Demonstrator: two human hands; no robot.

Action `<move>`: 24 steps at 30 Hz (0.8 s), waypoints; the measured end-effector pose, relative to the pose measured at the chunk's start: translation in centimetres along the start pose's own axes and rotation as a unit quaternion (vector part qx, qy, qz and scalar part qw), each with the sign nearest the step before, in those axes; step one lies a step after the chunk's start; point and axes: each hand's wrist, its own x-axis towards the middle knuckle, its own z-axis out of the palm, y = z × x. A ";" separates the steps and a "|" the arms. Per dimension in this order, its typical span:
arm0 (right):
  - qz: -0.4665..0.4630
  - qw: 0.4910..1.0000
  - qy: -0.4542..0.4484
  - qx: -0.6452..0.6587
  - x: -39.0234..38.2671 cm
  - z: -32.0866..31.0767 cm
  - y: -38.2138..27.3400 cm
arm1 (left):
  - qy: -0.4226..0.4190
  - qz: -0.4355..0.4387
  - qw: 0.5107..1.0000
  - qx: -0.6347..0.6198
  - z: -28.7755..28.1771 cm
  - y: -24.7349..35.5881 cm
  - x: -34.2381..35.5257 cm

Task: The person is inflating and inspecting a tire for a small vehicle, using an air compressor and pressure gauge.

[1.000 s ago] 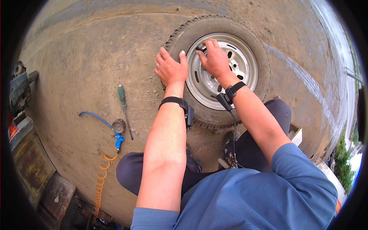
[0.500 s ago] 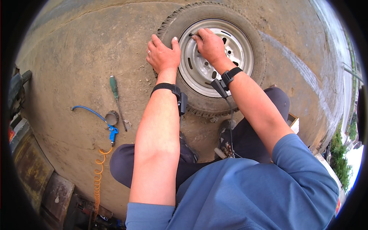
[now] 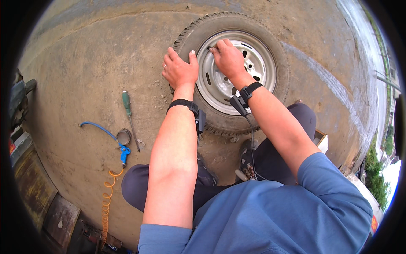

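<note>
A wheel lies flat on the dirty ground, with a treaded tyre [image 3: 262, 114] around a silver steel rim [image 3: 264, 72]. My left hand [image 3: 179, 70] rests on the tyre's left sidewall, fingers curved and apart. My right hand [image 3: 228, 59] is over the rim's upper left, thumb and fingers pinched on a small black valve stem [image 3: 209, 48], mostly hidden by them. Left of my arms lie a green-handled screwdriver [image 3: 126, 101] and a blue air gun [image 3: 124, 152] with a round gauge, a short blue hose and a coiled orange hose [image 3: 108, 192].
My bent knees and shoes are beneath my arms, close to the wheel. Worn metal panels [image 3: 34, 182] and dark machinery [image 3: 19, 97] line the left edge. A small wooden box [image 3: 321, 142] sits beside my right knee. Plants [image 3: 372, 173] show at the far right.
The view has shifted slightly, moving the scene in the picture. Both hands stay at the same places on the wheel; less of the black piece shows between my right fingers than a second ago.
</note>
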 end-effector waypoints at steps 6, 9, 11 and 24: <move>-0.036 0.999 -0.007 -0.023 0.3 0.0 1.2 | -0.007 0.004 1.000 -0.004 0.0 0.3 0.0; -0.001 0.999 -0.017 -0.036 0.3 0.1 0.8 | 0.000 0.010 1.000 -0.011 -0.1 0.3 0.2; -0.021 1.000 0.007 -0.009 -0.1 -0.1 0.3 | -0.003 -0.001 1.000 0.003 -0.3 0.2 0.1; -0.052 0.999 0.006 0.004 -0.3 0.2 0.0 | -0.008 -0.007 0.999 0.034 0.0 -0.8 -0.3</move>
